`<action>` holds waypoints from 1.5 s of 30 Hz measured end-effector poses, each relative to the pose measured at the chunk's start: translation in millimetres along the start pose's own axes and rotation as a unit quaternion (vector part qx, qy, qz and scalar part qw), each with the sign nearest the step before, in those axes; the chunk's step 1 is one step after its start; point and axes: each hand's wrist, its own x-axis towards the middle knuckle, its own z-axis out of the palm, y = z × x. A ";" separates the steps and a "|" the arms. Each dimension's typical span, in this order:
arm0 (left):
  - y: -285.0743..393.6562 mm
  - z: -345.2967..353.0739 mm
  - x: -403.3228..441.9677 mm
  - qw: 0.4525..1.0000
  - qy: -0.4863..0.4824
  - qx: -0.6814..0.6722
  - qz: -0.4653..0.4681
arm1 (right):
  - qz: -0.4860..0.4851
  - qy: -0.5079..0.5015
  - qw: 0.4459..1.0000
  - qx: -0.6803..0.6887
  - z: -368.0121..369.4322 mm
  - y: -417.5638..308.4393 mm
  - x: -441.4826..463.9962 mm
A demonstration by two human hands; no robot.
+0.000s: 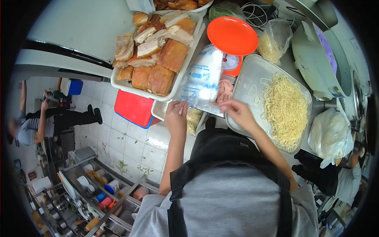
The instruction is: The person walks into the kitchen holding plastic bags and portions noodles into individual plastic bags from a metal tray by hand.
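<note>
A pack of clear plastic bags with blue print lies on the counter in front of me. My left hand pinches the near left corner of the plastic, thumb and finger pressed together. My right hand is at the near right edge, its fingers closed on the thin film, though the exact grip is hard to make out. Close to my right hand lies a crumpled pink cloth. A metal tray holding a heap of yellow noodles stands right of that hand.
Roasted meat slabs fill a white tray at the left. A red plate tops a scale. Bagged noodles, a white plastic bag and a red lid are around. Other people stand at both sides.
</note>
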 end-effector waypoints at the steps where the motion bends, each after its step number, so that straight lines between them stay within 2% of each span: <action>1: 3.9 -16.0 1.0 0.999 -0.014 -0.028 -0.007 | 0.011 -0.081 0.997 -0.015 11.7 -11.1 1.8; 4: 17.4 -60.8 0.8 0.995 -0.047 -0.078 -0.029 | -0.025 -0.168 0.985 0.041 53.5 -5.3 10.6; 7: 39.3 -103.0 -0.9 0.981 -0.093 -0.160 -0.060 | -0.055 -0.075 0.992 0.084 94.5 42.8 48.5; 8: 40.7 -112.1 -0.7 0.969 -0.091 -0.218 -0.065 | -0.076 -0.057 0.995 0.026 98.0 40.6 55.5; 10: 39.4 -131.5 -0.4 0.936 -0.087 -0.331 -0.076 | -0.114 -0.021 0.989 -0.088 104.3 35.5 65.1; 11: 39.5 -143.5 -2.1 0.870 -0.075 -0.476 -0.102 | -0.041 -0.063 0.991 -0.113 102.7 34.0 71.5; 12: 33.6 -158.1 -0.7 0.863 -0.101 -0.491 -0.068 | -0.029 -0.062 0.994 -0.087 100.7 35.2 74.0; 14: 37.4 -163.9 4.5 0.902 -0.055 -0.428 -0.011 | -0.008 -0.069 0.997 -0.037 97.6 37.6 72.3; 16: 42.3 -148.1 -0.9 0.969 -0.077 -0.230 0.044 | 0.014 -0.094 0.995 -0.006 87.4 17.7 61.1; 18: 42.7 -110.0 -11.8 0.990 -0.031 -0.088 0.104 | 0.025 -0.107 0.994 0.011 79.5 10.0 48.0; 20: 12.6 -75.7 -30.6 0.991 -0.007 -0.090 0.098 | 0.017 -0.112 0.994 0.014 75.7 9.6 37.6; 21: -11.1 -67.3 -37.7 0.989 -0.041 -0.130 0.062 | -0.001 -0.091 0.996 -0.002 78.4 10.3 33.6; 22: -7.2 -72.7 -31.3 0.982 -0.076 -0.172 0.031 | -0.021 -0.066 0.997 -0.018 80.6 15.6 30.0; 25: 38.8 -135.8 -27.0 0.930 0.087 -0.357 -0.028 | -0.051 -0.029 0.998 0.000 79.1 43.2 29.7; 27: 47.0 -161.3 -23.1 0.896 0.120 -0.423 -0.065 | -0.093 -0.019 0.990 -0.101 75.8 22.6 20.8; 30: 63.1 -170.2 -28.5 0.856 0.031 -0.506 -0.098 | -0.006 -0.071 0.995 -0.076 47.9 -22.2 -17.4; 31: 76.3 -163.5 -35.5 0.833 -0.007 -0.543 -0.106 | 0.043 -0.087 0.991 0.092 39.3 -27.2 -29.8; 32: 86.0 -157.8 -45.2 0.807 -0.051 -0.577 -0.120 | 0.095 -0.099 0.956 0.260 32.9 -26.5 -48.7; 33: 90.6 -153.5 -54.3 0.800 -0.102 -0.578 -0.126 | 0.143 -0.106 0.890 0.420 27.8 -25.6 -69.7; 35: 93.4 -144.1 -75.4 0.781 -0.199 -0.575 -0.142 | 0.099 -0.071 0.864 0.489 23.5 -37.2 -111.1; 36: 92.6 -138.4 -85.6 0.767 -0.211 -0.583 -0.165 | 0.076 -0.058 0.850 0.518 22.4 -39.8 -126.9; 39: 106.5 -124.5 -110.3 0.736 -0.197 -0.613 -0.209 | 0.030 0.074 0.956 0.281 29.1 -14.3 -153.4; 42: 99.3 -116.7 -113.1 0.699 -0.206 -0.657 -0.193 | 0.015 0.075 0.976 0.204 14.0 -1.4 -175.6; 43: 106.0 -118.7 -111.8 0.709 -0.174 -0.657 -0.190 | 0.016 0.095 0.968 0.233 9.1 -2.0 -186.0; 45: 103.1 -120.2 -105.9 0.806 -0.147 -0.551 -0.162 | 0.020 0.132 0.948 0.290 -1.0 -8.7 -209.3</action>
